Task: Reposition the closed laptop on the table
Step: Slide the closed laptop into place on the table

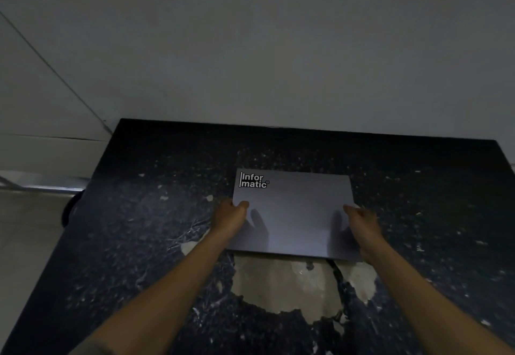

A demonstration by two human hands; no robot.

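A closed grey laptop (295,209) with an "Informatic" sticker at its far left corner lies flat in the middle of a dark, worn table (139,229). My left hand (230,219) grips the laptop's left edge, thumb on the lid. On the opposite side, my right hand (362,226) holds the right edge the same way. Both forearms reach in from the near side.
The table's black coating has peeled off in a large pale patch (295,287) just in front of the laptop. A plain wall (278,48) runs along the far edge. The table's left edge drops to a light floor (25,229).
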